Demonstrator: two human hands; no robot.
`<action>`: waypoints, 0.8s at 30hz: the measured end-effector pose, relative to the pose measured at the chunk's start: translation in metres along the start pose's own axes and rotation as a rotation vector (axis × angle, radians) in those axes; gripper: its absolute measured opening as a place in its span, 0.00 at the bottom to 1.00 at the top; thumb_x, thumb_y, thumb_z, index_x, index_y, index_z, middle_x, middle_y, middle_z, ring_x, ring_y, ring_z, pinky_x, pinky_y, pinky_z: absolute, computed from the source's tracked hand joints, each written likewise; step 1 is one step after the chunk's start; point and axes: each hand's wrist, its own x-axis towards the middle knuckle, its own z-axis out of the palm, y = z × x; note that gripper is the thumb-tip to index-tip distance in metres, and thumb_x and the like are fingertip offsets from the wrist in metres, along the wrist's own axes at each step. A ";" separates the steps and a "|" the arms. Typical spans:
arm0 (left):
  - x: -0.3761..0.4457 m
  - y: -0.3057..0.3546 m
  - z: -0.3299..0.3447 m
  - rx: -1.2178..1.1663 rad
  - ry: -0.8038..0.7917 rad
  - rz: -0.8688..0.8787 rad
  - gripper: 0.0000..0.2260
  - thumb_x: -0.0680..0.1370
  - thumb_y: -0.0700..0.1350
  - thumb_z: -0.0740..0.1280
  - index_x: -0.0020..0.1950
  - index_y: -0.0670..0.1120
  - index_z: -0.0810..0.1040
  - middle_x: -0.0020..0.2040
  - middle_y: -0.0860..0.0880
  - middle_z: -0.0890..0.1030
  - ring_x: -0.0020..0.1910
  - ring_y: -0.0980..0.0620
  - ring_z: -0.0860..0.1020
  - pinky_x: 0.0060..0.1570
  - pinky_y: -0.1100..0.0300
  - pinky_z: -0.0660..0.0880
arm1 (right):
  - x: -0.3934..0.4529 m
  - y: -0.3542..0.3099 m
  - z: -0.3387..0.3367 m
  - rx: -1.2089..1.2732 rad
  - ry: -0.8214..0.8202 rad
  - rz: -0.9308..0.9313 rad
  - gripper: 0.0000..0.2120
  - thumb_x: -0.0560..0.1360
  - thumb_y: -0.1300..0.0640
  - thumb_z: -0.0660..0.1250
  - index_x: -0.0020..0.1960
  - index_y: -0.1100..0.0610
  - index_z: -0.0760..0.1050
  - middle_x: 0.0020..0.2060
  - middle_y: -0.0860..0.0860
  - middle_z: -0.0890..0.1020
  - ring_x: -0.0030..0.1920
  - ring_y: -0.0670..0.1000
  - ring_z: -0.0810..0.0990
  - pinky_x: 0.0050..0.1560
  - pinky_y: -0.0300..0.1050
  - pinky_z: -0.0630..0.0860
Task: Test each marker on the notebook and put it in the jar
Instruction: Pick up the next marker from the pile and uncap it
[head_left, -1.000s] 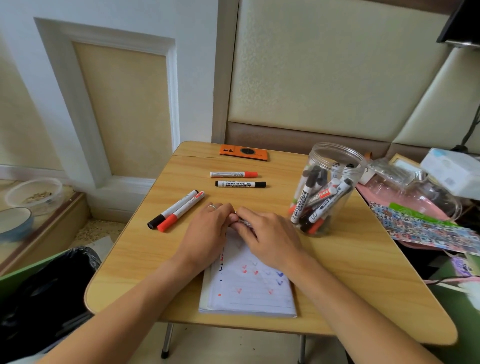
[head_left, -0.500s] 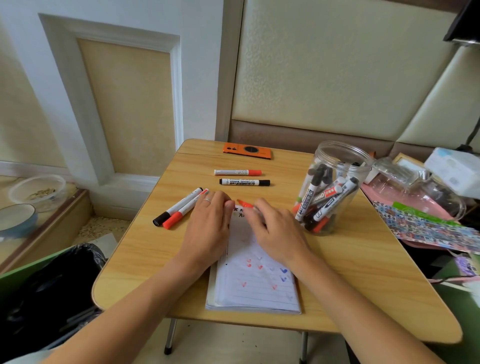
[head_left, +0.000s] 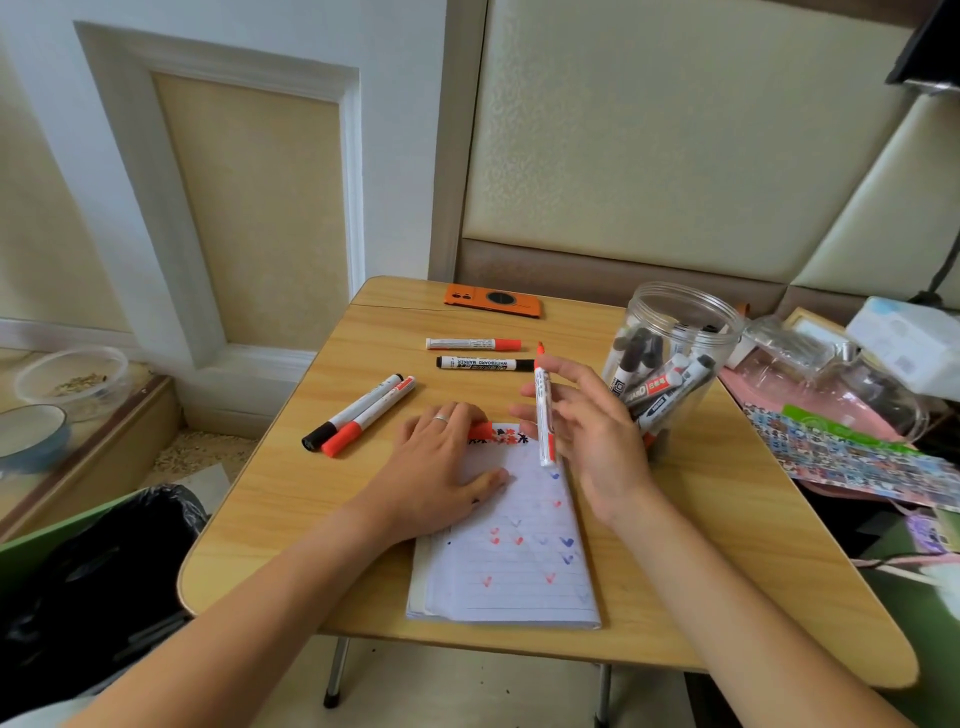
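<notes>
Head view: small wooden table (head_left: 291, 499) against padded wall. Right hand (head_left: 597, 436) grasps uncapped red marker (head_left: 543, 410), tip up, over notebook (head_left: 519, 571) at near edge. Left hand (head_left: 441, 467) pins page, fingers clenched on red cap (head_left: 480, 431). Step: testing. Next: flip tip down, scribble, recap, drop in jar (head_left: 670, 358) at right edge.
</notes>
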 end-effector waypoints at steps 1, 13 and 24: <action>0.000 0.001 0.000 0.010 -0.007 0.002 0.27 0.75 0.68 0.56 0.69 0.54 0.64 0.65 0.56 0.70 0.68 0.54 0.66 0.68 0.55 0.57 | 0.000 0.001 -0.002 0.040 -0.014 0.008 0.24 0.82 0.71 0.53 0.65 0.52 0.80 0.54 0.57 0.85 0.54 0.58 0.87 0.51 0.45 0.82; -0.001 0.005 -0.007 0.034 -0.059 0.073 0.24 0.81 0.59 0.60 0.76 0.68 0.57 0.78 0.58 0.59 0.77 0.55 0.58 0.75 0.49 0.47 | 0.002 0.009 -0.004 -0.351 0.197 -0.145 0.04 0.82 0.57 0.67 0.49 0.50 0.77 0.30 0.52 0.79 0.31 0.53 0.78 0.28 0.44 0.70; -0.002 0.005 -0.009 0.090 -0.142 0.110 0.18 0.83 0.54 0.55 0.70 0.73 0.63 0.78 0.58 0.57 0.77 0.55 0.57 0.75 0.46 0.42 | 0.005 0.016 -0.005 -0.562 0.240 0.021 0.05 0.77 0.57 0.70 0.44 0.56 0.75 0.25 0.57 0.80 0.23 0.60 0.79 0.27 0.45 0.74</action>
